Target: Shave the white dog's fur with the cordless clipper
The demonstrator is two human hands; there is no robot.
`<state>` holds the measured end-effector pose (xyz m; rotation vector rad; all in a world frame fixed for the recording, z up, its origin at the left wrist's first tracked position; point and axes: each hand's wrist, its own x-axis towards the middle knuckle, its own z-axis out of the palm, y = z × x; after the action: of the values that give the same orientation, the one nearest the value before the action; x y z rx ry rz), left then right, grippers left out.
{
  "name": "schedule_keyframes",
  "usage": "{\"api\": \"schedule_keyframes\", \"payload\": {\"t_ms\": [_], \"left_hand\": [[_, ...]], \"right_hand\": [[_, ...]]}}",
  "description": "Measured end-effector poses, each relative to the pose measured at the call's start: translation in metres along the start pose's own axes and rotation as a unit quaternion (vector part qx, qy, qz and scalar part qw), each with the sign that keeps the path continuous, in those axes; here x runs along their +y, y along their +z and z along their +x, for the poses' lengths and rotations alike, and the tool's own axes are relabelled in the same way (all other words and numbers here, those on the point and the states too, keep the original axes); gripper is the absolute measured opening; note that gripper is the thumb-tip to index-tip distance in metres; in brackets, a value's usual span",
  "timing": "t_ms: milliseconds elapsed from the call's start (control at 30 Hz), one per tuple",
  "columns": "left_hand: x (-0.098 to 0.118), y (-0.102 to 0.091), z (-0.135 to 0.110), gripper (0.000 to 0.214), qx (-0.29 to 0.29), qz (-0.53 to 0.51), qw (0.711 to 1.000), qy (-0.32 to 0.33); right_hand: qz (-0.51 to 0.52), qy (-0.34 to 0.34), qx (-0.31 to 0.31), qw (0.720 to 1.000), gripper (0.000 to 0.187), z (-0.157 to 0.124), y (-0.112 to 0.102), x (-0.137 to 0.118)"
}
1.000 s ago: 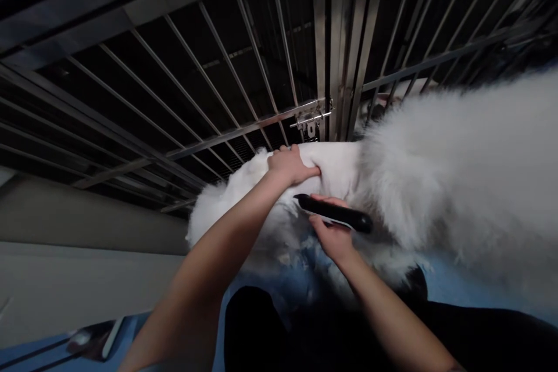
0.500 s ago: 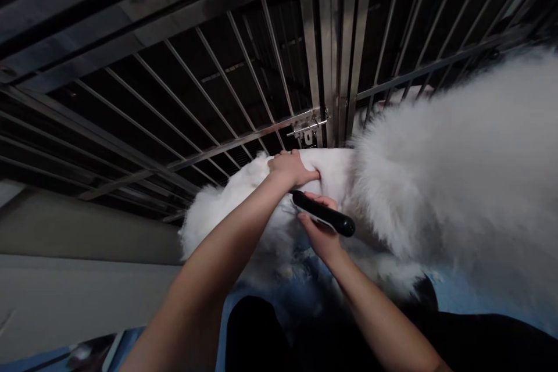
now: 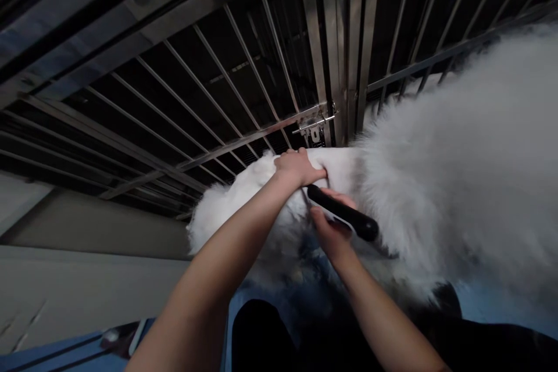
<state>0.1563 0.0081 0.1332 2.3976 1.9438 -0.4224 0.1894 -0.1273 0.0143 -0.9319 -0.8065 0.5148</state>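
A white dog (image 3: 340, 165) stands in front of a cage, with a short-clipped smooth patch along its back and woolly fur (image 3: 257, 177) at its left end. My left hand (image 3: 299, 167) lies on the back, fingers spread and thumb stretched out, pressing a fold into the skin. In my right hand (image 3: 333, 232) is a black hair clipper (image 3: 342, 212), its front end against the dog's side just below my left wrist. The clipper's blade is hidden behind my left forearm and the fur.
Steel cage doors (image 3: 209, 81) with bars and a sliding latch (image 3: 314, 128) rise right behind the dog. A large mass of long white fur (image 3: 471, 174) fills the right side. My dark-clothed knees (image 3: 261, 331) are below, above a blue floor (image 3: 492, 302).
The clipper and my right hand have shifted slightly right along the dog's side. My left hand keeps its place on the back. The whole view has turned a little.
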Motion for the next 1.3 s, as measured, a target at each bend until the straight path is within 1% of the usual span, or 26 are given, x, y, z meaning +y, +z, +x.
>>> {"api": "schedule_keyframes", "payload": {"t_ms": [100, 133, 167, 233, 267, 300, 400, 433, 467, 533, 567, 600, 667, 700, 733, 767, 833, 867, 900, 1033, 1100, 1167, 1233, 1300], "left_hand": [[-0.001, 0.001, -0.001, 0.099, 0.005, 0.012, 1.0, 0.001], [-0.002, 0.001, -0.001, 0.097, 0.004, 0.013, 1.0, 0.003], [-0.003, 0.001, -0.001, 0.095, 0.002, 0.014, 1.0, 0.006], [-0.004, 0.0, -0.002, 0.093, -0.002, 0.014, 1.0, 0.013], [-0.004, 0.0, -0.002, 0.093, -0.002, 0.016, 1.0, 0.017], [-0.004, 0.0, -0.002, 0.092, -0.003, 0.018, 1.0, 0.021], [-0.004, 0.0, -0.003, 0.091, 0.003, 0.024, 0.999, 0.026], [-0.004, 0.0, -0.004, 0.091, 0.007, 0.024, 0.999, 0.025], [-0.003, 0.0, -0.004, 0.091, 0.01, 0.023, 0.999, 0.025], [-0.003, 0.0, -0.004, 0.091, 0.012, 0.019, 0.999, 0.026], [-0.002, 0.0, -0.004, 0.091, 0.012, 0.018, 0.999, 0.027], [-0.002, 0.0, -0.004, 0.092, 0.012, 0.017, 0.999, 0.028], [-0.002, 0.001, -0.003, 0.093, 0.014, 0.016, 0.999, 0.028], [-0.002, 0.001, -0.003, 0.094, 0.016, 0.015, 0.999, 0.026], [-0.001, 0.001, -0.003, 0.094, 0.017, 0.013, 0.999, 0.026], [-0.001, 0.001, -0.003, 0.093, 0.017, 0.011, 1.0, 0.024], [0.0, 0.002, -0.002, 0.09, 0.017, 0.007, 1.0, 0.024], [0.0, 0.002, -0.002, 0.089, 0.016, 0.006, 1.0, 0.024], [0.0, 0.002, -0.002, 0.089, 0.017, 0.006, 1.0, 0.025], [0.0, 0.003, -0.001, 0.09, 0.024, 0.011, 0.999, 0.023], [0.0, 0.004, 0.0, 0.089, 0.024, 0.013, 0.999, 0.023], [0.0, 0.004, 0.0, 0.089, 0.022, 0.014, 0.999, 0.021], [0.0, 0.004, 0.0, 0.088, 0.02, 0.013, 1.0, 0.02], [0.0, 0.004, 0.0, 0.088, 0.019, 0.012, 1.0, 0.021]], "right_hand": [[-0.027, 0.024, -0.097, 0.995, 0.041, -0.003, 0.001, 0.003], [-0.027, 0.024, -0.107, 0.994, 0.04, -0.004, 0.001, 0.003], [-0.022, 0.015, -0.096, 0.995, 0.04, -0.004, 0.001, 0.003], [-0.008, -0.01, -0.038, 0.999, 0.038, -0.003, 0.0, 0.002], [-0.005, -0.011, -0.021, 1.0, 0.038, -0.003, -0.001, 0.002], [-0.007, -0.002, -0.027, 1.0, 0.039, -0.003, -0.001, 0.001], [-0.013, 0.046, -0.119, 0.992, 0.04, -0.003, -0.003, 0.002], [-0.012, 0.048, -0.121, 0.991, 0.039, -0.004, -0.003, 0.003], [-0.007, 0.04, -0.1, 0.994, 0.039, -0.005, -0.004, 0.004], [0.011, 0.017, -0.033, 0.999, 0.038, -0.007, -0.005, 0.006], [0.019, 0.017, -0.021, 0.999, 0.038, -0.007, -0.006, 0.007], [0.023, 0.025, -0.036, 0.999, 0.04, -0.007, -0.006, 0.008], [0.014, 0.05, -0.108, 0.993, 0.041, -0.006, -0.009, 0.008], [0.004, 0.055, -0.132, 0.99, 0.04, -0.005, -0.01, 0.007], [-0.002, 0.048, -0.128, 0.991, 0.039, -0.004, -0.012, 0.006], [-0.003, 0.034, -0.1, 0.994, 0.039, -0.003, -0.013, 0.005], [0.01, 0.0, -0.019, 1.0, 0.039, -0.004, -0.013, 0.005], [0.02, -0.009, 0.004, 1.0, 0.04, -0.005, -0.013, 0.007], [0.028, -0.008, 0.009, 1.0, 0.041, -0.007, -0.011, 0.008], [0.047, 0.055, -0.05, 0.996, 0.042, -0.016, -0.007, 0.016], [0.052, 0.078, -0.061, 0.994, 0.041, -0.017, -0.008, 0.017], [0.047, 0.076, -0.041, 0.995, 0.04, -0.016, -0.011, 0.016], [0.036, 0.057, -0.003, 0.998, 0.039, -0.014, -0.012, 0.016], [0.033, 0.039, 0.011, 0.999, 0.04, -0.014, -0.012, 0.016]]}}
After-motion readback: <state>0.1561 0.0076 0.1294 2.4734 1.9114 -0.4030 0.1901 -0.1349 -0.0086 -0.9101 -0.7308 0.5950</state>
